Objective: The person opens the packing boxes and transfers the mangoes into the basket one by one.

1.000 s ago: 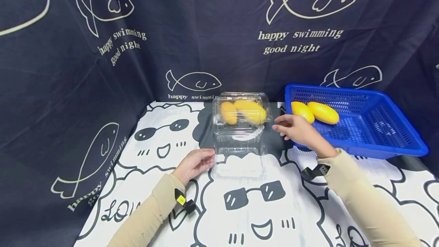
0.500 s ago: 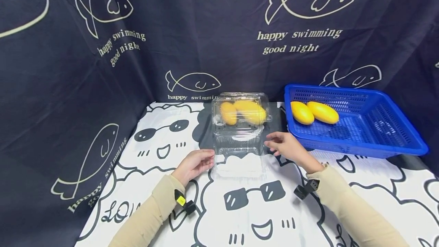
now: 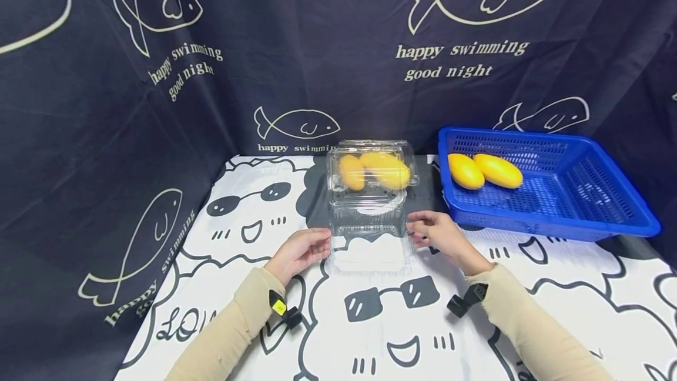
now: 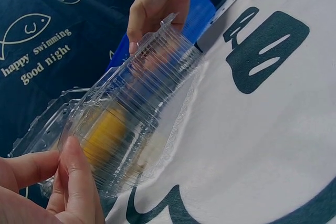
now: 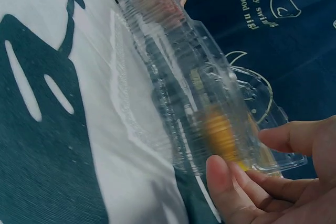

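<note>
A clear plastic clamshell box (image 3: 370, 249) lies in front of me on the printed cloth, its near part see-through with nothing inside. Behind it is a lidded clear part (image 3: 338, 196) with yellow mangoes (image 3: 385, 170); I cannot tell whether the two parts are joined. My left hand (image 3: 301, 253) pinches the near box's left edge between thumb and fingers, as the left wrist view shows. At the opposite edge, my right hand (image 3: 443, 240) has its fingertips against the plastic. A gap shows between its thumb (image 5: 218, 174) and forefinger (image 5: 286, 136).
To the right stands a blue plastic basket (image 3: 534, 225) with two more mangoes (image 3: 498, 170) at its left end. A dark fish-printed curtain (image 3: 317, 46) hangs behind. White cloth (image 3: 455, 322) with black cartoon drawings covers the table.
My right hand has come down and toward me from beside the basket to the near box's right edge. The left hand has stayed at the left edge.
</note>
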Tool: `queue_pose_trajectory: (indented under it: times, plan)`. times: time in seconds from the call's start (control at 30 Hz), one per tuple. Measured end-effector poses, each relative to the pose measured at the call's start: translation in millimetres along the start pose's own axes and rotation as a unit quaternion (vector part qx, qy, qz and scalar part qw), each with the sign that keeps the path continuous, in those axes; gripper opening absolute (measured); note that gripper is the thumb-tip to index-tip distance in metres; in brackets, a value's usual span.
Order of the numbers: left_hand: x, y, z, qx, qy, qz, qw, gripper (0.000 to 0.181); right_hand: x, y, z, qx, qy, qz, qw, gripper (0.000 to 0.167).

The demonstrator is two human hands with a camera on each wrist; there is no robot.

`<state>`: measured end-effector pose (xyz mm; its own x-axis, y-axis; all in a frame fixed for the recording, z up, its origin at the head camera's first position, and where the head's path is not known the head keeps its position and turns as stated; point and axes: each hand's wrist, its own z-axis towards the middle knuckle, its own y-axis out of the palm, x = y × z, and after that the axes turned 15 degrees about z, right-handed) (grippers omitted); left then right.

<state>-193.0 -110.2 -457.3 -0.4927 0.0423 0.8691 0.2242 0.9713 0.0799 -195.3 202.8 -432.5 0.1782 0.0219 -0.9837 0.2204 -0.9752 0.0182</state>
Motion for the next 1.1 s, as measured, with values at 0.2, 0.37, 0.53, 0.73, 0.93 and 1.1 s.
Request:
queue_pose_trajectory:
  times: [0.2, 0.37, 0.53, 0.73, 0.93, 1.1]
  plan:
    - [-0.4, 0.8, -0.6, 0.004, 0.008, 0.000, 1.0000, 0.029, 6, 4, -1.0, -0.002, 0.011, 0.032, 0.9994, 0.044]
    - [0.2, 4.0, -0.7, 0.026, 0.025, 0.024, 0.9991, 0.034, 8, 9, -1.2, 0.022, 0.018, 0.042, 0.9987, 0.042]
    - [0.6, 5.4, 0.3, 0.043, 0.029, 0.049, 0.9975, 0.035, 9, 10, -1.8, 0.045, 0.030, 0.065, 0.9964, 0.039]
    - [1.6, 5.1, 2.3, 0.056, 0.045, 0.072, 0.9948, 0.032, 8, 7, -2.6, 0.040, 0.035, 0.079, 0.9955, 0.038]
    - [6.1, 2.5, 0.8, 0.059, 0.045, 0.085, 0.9936, 0.033, 5, 7, -3.8, 0.034, 0.031, 0.080, 0.9958, 0.038]
    - [12.4, -2.8, -4.4, 0.061, 0.057, 0.119, 0.9894, 0.032, 1, 12, -3.4, 0.039, 0.012, 0.069, 0.9968, 0.039]
